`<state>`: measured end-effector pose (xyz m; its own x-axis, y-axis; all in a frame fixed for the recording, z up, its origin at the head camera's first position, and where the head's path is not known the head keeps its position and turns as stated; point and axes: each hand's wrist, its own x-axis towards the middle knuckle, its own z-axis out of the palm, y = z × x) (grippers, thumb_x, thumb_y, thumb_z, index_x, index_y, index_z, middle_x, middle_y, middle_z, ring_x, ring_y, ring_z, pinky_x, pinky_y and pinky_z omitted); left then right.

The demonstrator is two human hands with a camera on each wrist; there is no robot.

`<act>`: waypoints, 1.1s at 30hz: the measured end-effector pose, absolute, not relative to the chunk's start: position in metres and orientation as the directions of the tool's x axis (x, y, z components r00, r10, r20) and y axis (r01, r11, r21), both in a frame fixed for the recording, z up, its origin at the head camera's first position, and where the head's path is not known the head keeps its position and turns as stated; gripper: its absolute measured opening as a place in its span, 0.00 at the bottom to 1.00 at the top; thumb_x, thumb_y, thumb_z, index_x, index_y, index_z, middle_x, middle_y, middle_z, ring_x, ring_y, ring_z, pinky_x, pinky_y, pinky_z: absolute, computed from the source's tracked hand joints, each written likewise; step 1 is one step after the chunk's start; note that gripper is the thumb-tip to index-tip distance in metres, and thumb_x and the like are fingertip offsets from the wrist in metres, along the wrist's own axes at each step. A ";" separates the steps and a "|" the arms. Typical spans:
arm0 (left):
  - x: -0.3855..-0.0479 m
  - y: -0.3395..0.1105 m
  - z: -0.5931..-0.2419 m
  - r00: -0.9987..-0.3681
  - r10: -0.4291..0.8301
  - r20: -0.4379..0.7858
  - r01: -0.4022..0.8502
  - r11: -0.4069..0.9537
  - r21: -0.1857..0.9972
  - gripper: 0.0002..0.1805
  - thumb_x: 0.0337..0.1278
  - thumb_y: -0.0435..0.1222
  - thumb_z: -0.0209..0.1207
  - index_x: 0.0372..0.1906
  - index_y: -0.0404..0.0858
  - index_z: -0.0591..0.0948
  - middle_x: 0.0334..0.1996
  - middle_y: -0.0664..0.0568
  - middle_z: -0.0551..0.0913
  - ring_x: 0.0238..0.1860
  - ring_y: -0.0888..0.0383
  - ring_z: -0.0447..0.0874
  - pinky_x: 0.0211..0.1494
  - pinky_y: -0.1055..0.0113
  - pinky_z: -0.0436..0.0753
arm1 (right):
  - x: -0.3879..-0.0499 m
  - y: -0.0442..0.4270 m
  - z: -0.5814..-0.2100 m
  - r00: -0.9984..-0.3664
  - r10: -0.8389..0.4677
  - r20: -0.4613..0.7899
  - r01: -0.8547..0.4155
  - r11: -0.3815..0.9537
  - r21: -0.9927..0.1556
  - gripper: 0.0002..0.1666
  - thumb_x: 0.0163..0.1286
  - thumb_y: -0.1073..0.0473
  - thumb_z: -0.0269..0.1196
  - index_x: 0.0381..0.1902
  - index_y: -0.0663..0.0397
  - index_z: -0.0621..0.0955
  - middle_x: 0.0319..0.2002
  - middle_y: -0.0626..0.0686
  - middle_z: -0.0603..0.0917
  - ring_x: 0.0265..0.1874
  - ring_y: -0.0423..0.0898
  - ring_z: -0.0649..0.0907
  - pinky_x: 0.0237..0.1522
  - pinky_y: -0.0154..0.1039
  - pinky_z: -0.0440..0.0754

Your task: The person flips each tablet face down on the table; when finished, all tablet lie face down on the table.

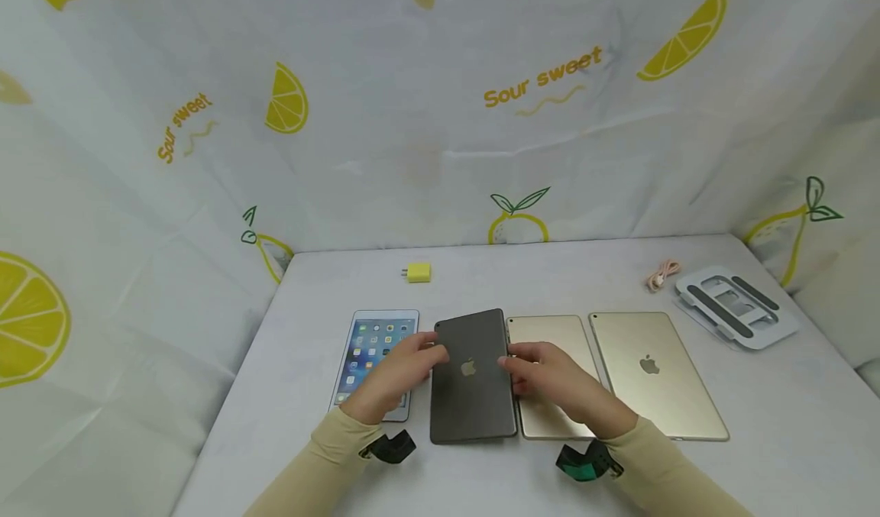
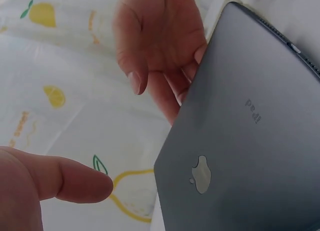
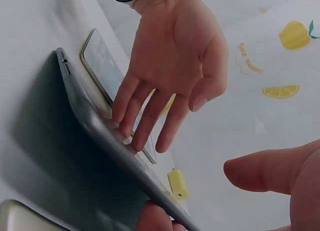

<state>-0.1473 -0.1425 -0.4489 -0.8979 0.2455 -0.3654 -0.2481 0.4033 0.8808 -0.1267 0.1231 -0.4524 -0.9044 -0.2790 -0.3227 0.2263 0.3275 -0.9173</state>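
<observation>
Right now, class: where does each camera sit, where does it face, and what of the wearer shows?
Head: on the head, facing forward and down at the dark tablet; sleeves, left hand, right hand show.
Left wrist: worn there, facing that tablet's back; left thumb, right hand show.
Right wrist: worn there, facing that tablet's edge; right thumb, left hand show.
Head and right wrist share the yellow plug.

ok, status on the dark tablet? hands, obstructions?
Left hand at dark tablet's left edge; right hand at its right. Tablet tilted, right side raised. Nearer gold tablet close on the right.
</observation>
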 end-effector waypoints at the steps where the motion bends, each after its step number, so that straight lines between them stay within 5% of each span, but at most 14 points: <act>1: -0.147 -0.143 -0.449 -0.898 0.243 -0.366 -0.248 0.406 0.880 0.41 0.71 0.46 0.59 0.82 0.31 0.65 0.81 0.36 0.68 0.78 0.36 0.72 0.79 0.39 0.75 | -0.127 0.123 -0.453 -0.904 -0.275 -0.327 0.231 0.330 -0.915 0.40 0.81 0.53 0.61 0.76 0.80 0.67 0.64 0.69 0.84 0.48 0.51 0.91 0.55 0.46 0.90; 9: -0.151 -0.144 -0.453 -0.905 0.236 -0.355 -0.234 0.420 0.877 0.40 0.71 0.46 0.58 0.81 0.31 0.66 0.80 0.35 0.70 0.77 0.36 0.74 0.78 0.39 0.76 | -0.126 0.120 -0.456 -0.903 -0.246 -0.353 0.269 0.320 -0.909 0.40 0.81 0.52 0.62 0.77 0.78 0.67 0.72 0.73 0.77 0.62 0.61 0.88 0.62 0.50 0.89; 33: -0.155 -0.149 -0.456 -0.918 0.204 -0.340 -0.226 0.435 0.872 0.40 0.70 0.46 0.60 0.81 0.33 0.68 0.80 0.36 0.70 0.77 0.35 0.73 0.77 0.35 0.75 | -0.124 0.118 -0.454 -0.892 -0.287 -0.349 0.263 0.300 -0.917 0.39 0.80 0.53 0.62 0.75 0.79 0.69 0.71 0.74 0.78 0.65 0.63 0.86 0.64 0.52 0.88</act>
<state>-0.1546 -0.1486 -0.4556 -0.9182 0.2035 -0.3398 -0.2261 0.4351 0.8715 -0.1240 0.1176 -0.4542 -0.8921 -0.2866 -0.3493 0.2629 0.2996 -0.9171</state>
